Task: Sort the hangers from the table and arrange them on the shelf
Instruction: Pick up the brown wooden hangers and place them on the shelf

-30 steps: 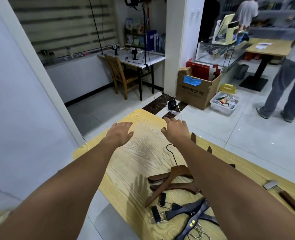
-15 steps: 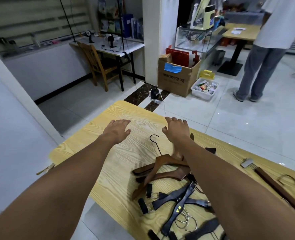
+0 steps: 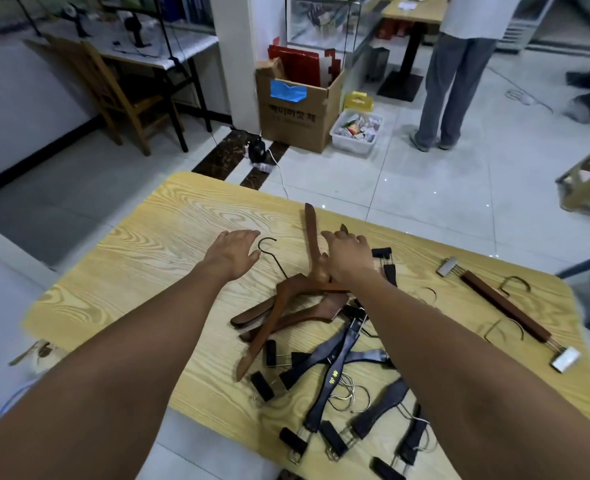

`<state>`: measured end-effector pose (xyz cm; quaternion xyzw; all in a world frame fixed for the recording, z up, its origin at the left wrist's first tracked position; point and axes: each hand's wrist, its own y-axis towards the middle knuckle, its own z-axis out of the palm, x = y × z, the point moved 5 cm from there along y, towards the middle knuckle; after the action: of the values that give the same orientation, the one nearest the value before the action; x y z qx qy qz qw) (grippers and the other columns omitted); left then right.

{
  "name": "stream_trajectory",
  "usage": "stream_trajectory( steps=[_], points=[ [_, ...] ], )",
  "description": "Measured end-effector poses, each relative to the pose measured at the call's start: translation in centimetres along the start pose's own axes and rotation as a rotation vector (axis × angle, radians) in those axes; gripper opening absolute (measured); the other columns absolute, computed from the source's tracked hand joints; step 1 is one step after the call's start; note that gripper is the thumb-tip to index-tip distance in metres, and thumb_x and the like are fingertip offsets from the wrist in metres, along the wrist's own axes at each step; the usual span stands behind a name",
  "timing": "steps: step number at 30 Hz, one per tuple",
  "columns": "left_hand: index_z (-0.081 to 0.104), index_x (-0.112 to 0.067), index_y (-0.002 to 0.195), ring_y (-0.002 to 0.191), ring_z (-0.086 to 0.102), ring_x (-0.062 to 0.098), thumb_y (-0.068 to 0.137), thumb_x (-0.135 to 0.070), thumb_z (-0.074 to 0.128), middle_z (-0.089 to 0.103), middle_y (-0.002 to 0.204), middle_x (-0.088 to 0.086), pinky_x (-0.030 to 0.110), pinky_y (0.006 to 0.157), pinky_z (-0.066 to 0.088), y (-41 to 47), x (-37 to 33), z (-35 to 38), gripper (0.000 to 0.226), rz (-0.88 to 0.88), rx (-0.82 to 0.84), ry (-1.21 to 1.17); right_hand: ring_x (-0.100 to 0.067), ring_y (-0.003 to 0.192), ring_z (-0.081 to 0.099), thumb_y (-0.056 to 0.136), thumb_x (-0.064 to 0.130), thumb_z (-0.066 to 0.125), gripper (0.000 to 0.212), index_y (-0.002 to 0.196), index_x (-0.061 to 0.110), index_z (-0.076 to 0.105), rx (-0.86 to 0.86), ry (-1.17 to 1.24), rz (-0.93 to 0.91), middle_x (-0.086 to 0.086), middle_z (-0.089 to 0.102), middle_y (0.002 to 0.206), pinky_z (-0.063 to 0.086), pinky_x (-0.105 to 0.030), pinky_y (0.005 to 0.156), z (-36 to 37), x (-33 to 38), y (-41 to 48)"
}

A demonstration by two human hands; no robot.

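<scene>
A pile of hangers lies on the light wooden table (image 3: 169, 258). Brown wooden hangers (image 3: 286, 303) are stacked in the middle, one with a black wire hook (image 3: 269, 247). Black clip hangers (image 3: 335, 368) lie crossed nearer to me. A brown bar hanger with metal end clips (image 3: 505, 306) lies at the right. My left hand (image 3: 234, 251) hovers flat with straight fingers just left of the black hook. My right hand (image 3: 349, 254) is over the top of the brown hangers, fingers bent down onto them; its grip is hidden by the back of the hand.
Beyond the table stand a cardboard box (image 3: 297, 112), a white bin (image 3: 356, 133), a wooden chair (image 3: 113, 95) at a desk, and a person (image 3: 456, 74) on the tiled floor. A wooden stool (image 3: 588, 181) is at the right. No shelf is in view.
The camera has tilted down and to the right, so more of the hanger pile shows. Both hands have come closer to the brown hangers, the right one now over their top.
</scene>
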<state>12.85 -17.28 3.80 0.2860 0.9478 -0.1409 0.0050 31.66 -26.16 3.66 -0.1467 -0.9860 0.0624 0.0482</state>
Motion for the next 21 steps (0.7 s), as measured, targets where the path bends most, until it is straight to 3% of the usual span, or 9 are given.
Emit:
stream_trajectory(
  steps=[12,18,21],
  points=[
    [0.023,-0.019,0.149,0.143,0.024,0.018,0.101,-0.031,0.035,0.028,0.155,0.002,0.034,0.120,0.011,2.6,-0.6,4.1,0.051,0.038,0.018,-0.044,-0.032,0.132,0.037,0.093,0.027,0.056,0.054,0.142,0.014,0.037,0.284,-0.035,-0.067,-0.012,0.047,0.138,0.028,-0.043,0.109,7.9,-0.8,0.1],
    [0.025,-0.018,0.148,0.142,0.026,0.018,0.101,-0.029,0.036,0.029,0.154,0.001,0.032,0.118,0.013,4.1,-0.5,4.1,0.049,0.045,-0.005,-0.042,-0.031,0.135,0.033,0.093,0.027,0.057,0.064,0.148,0.013,0.028,0.313,-0.066,-0.070,-0.011,0.042,0.143,0.027,-0.043,0.111,10.2,-0.8,1.4],
    [0.025,-0.018,0.148,0.142,0.025,0.018,0.101,-0.029,0.035,0.029,0.154,0.001,0.032,0.119,0.012,4.8,0.2,4.3,0.049,0.038,-0.004,-0.027,-0.032,0.132,0.034,0.094,0.021,0.055,0.058,0.146,0.011,0.032,0.296,-0.105,-0.077,-0.012,0.043,0.142,0.029,-0.042,0.108,10.6,-0.7,2.2]
  ],
)
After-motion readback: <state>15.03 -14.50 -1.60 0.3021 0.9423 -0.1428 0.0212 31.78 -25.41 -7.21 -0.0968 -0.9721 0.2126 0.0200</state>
